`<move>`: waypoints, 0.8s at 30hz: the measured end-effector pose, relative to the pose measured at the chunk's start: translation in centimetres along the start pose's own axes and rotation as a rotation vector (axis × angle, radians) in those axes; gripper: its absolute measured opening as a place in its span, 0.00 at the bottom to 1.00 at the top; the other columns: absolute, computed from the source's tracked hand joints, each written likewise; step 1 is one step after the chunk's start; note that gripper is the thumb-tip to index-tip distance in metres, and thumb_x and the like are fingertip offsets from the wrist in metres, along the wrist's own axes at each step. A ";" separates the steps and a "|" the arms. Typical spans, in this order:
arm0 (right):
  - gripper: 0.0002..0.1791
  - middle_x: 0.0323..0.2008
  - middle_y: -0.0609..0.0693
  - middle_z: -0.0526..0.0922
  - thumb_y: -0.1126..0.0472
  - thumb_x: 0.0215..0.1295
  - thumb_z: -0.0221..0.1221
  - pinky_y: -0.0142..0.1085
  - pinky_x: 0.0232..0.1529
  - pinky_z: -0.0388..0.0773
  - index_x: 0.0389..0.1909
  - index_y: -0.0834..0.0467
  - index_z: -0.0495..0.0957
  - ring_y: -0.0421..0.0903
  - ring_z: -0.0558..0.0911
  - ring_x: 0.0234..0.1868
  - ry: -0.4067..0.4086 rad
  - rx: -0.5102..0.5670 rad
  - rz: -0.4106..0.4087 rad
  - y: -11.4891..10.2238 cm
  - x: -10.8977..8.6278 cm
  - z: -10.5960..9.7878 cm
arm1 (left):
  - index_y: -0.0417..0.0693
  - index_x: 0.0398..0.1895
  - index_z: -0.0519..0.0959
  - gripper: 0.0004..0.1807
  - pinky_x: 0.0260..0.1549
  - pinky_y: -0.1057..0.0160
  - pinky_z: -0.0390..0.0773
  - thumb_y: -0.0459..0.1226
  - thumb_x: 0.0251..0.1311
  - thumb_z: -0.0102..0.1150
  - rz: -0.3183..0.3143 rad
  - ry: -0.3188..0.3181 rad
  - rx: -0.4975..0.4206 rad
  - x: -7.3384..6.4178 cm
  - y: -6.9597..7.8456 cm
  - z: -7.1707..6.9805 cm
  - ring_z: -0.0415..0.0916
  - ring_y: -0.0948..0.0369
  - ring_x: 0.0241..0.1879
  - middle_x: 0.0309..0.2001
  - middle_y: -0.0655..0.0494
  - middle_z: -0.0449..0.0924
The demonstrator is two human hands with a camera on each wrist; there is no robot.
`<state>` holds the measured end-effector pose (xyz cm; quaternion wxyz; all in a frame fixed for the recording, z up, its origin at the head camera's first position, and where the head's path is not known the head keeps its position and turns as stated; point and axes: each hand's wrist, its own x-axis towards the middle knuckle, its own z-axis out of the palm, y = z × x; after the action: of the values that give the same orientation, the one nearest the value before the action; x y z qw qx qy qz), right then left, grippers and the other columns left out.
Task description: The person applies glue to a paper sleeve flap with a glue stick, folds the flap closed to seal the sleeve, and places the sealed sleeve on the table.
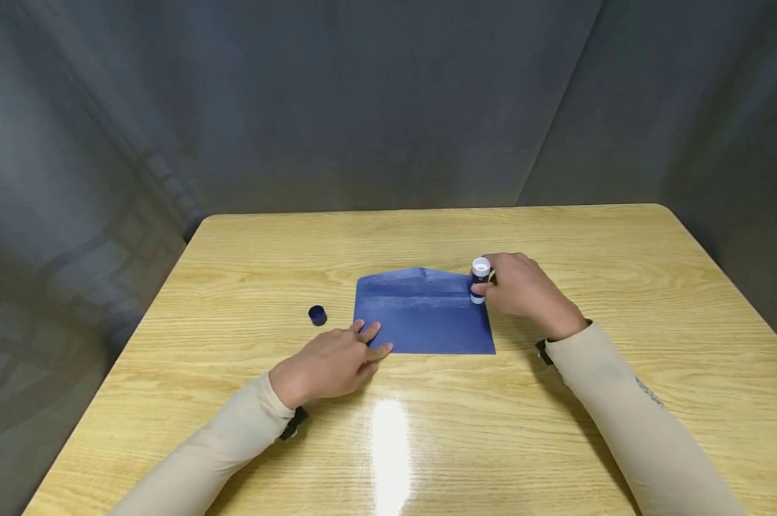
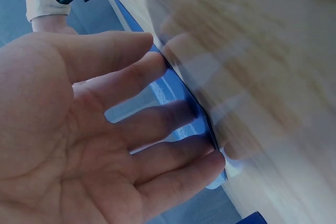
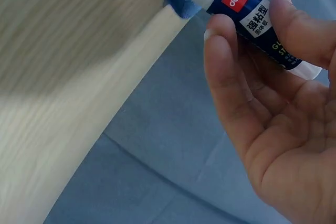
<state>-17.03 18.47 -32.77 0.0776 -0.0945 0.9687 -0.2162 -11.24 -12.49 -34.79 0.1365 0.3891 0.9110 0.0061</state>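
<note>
A blue envelope (image 1: pixel 427 326) lies on the table with its flap folded out toward the far side, and whitish streaks show along the flap and fold. My left hand (image 1: pixel 337 358) rests its spread fingers on the envelope's near left corner. At the right end of the fold, my right hand (image 1: pixel 524 290) pinches a glue stick (image 1: pixel 479 281) between thumb and fingers. In the right wrist view the glue stick (image 3: pixel 252 17) has a dark blue label with a red patch, and its working end meets the blue paper.
A dark blue cap (image 1: pixel 317 315) stands on the wooden table (image 1: pixel 266 251), left of the envelope. Grey curtains (image 1: pixel 375 107) hang behind and beside the table. Light glares off the tabletop near the front.
</note>
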 end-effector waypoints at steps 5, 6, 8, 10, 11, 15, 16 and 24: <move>0.10 0.23 0.50 0.74 0.56 0.69 0.61 0.38 0.29 0.64 0.30 0.55 0.75 0.46 0.71 0.26 0.031 -0.024 -0.010 0.5 -0.7 -1.1 | 0.54 0.70 0.71 0.23 0.63 0.46 0.74 0.43 0.75 0.49 -0.006 0.001 -0.025 -0.1 -0.2 0.0 0.62 0.39 0.71 0.73 0.38 0.62; 0.09 0.23 0.49 0.74 0.56 0.69 0.61 0.38 0.29 0.64 0.31 0.55 0.75 0.46 0.72 0.26 0.038 -0.026 -0.011 0.5 -0.9 -1.3 | 0.54 0.70 0.71 0.22 0.62 0.46 0.74 0.43 0.75 0.49 -0.002 0.005 -0.028 0.0 -0.2 0.0 0.62 0.39 0.71 0.72 0.38 0.62; 0.10 0.24 0.49 0.74 0.55 0.69 0.61 0.38 0.30 0.64 0.31 0.55 0.75 0.47 0.72 0.26 0.052 -0.023 -0.016 0.3 -1.0 -1.5 | 0.53 0.70 0.72 0.22 0.62 0.46 0.74 0.42 0.75 0.50 0.004 0.010 -0.031 0.0 -0.3 0.0 0.62 0.39 0.71 0.72 0.38 0.63; 0.10 0.24 0.50 0.75 0.54 0.69 0.61 0.38 0.30 0.64 0.31 0.54 0.75 0.47 0.72 0.27 0.054 -0.009 -0.027 -0.2 -1.0 -1.3 | 0.53 0.69 0.72 0.22 0.61 0.46 0.75 0.42 0.75 0.50 0.010 0.012 -0.035 0.1 -0.3 0.0 0.63 0.39 0.71 0.72 0.37 0.63; 0.09 0.25 0.50 0.76 0.55 0.69 0.61 0.38 0.30 0.64 0.32 0.54 0.75 0.47 0.72 0.27 0.055 0.002 -0.037 -0.5 -1.0 -1.1 | 0.53 0.69 0.72 0.22 0.61 0.46 0.75 0.42 0.75 0.50 0.013 0.013 -0.037 0.2 -0.3 0.0 0.63 0.39 0.71 0.72 0.37 0.63; 0.08 0.28 0.50 0.78 0.55 0.68 0.62 0.39 0.32 0.67 0.32 0.54 0.77 0.46 0.74 0.28 0.070 0.033 -0.093 -2.7 -0.3 0.5 | 0.54 0.69 0.72 0.22 0.59 0.46 0.77 0.42 0.74 0.50 0.017 0.011 -0.040 0.4 -0.3 0.0 0.63 0.39 0.71 0.72 0.37 0.63; 0.08 0.29 0.49 0.79 0.55 0.68 0.63 0.39 0.33 0.67 0.33 0.54 0.78 0.46 0.74 0.29 0.074 0.042 -0.111 -3.4 -0.1 0.9 | 0.54 0.69 0.72 0.22 0.59 0.46 0.77 0.43 0.74 0.50 0.017 0.013 -0.040 0.5 -0.3 0.0 0.63 0.39 0.71 0.72 0.37 0.63; 0.06 0.33 0.46 0.80 0.55 0.68 0.63 0.39 0.36 0.72 0.39 0.53 0.80 0.44 0.77 0.32 0.028 0.101 -0.246 -9.5 1.9 3.9 | 0.53 0.68 0.74 0.22 0.60 0.46 0.76 0.43 0.74 0.52 0.055 0.030 -0.010 0.9 -0.4 0.0 0.66 0.38 0.69 0.70 0.36 0.65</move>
<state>-16.75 8.01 -32.29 0.0419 -0.2056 0.9386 -0.2740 -12.06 -12.14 -35.09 0.1245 0.4133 0.9018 0.0205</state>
